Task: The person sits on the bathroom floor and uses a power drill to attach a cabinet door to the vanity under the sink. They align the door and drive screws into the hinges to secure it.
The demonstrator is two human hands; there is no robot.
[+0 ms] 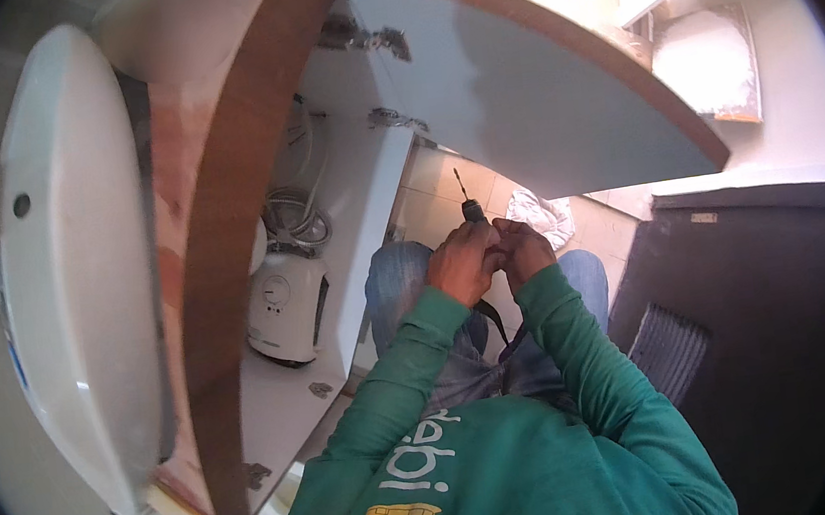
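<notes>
My left hand (462,264) is closed around a dark power drill, most of its body hidden behind the fingers. The drill's chuck (473,211) and a long thin bit (460,182) stick out beyond my hands, pointing away from me. My right hand (526,249) is pressed against the left with fingers closed. What those fingers hold, if anything, is hidden. Both hands are above my knees, and a black strap or cord (494,321) hangs below them. Beyond them, an open cabinet door (525,85) shows its white inner face and brown edge.
A white appliance with a dial (281,301) and a coiled hose (297,214) are inside the cabinet at left. Metal hinges (398,118) show on its panels. Farther left is a white washbasin (81,262). A pale cloth (541,219) lies on the tiles; a dark panel (741,323) stands right.
</notes>
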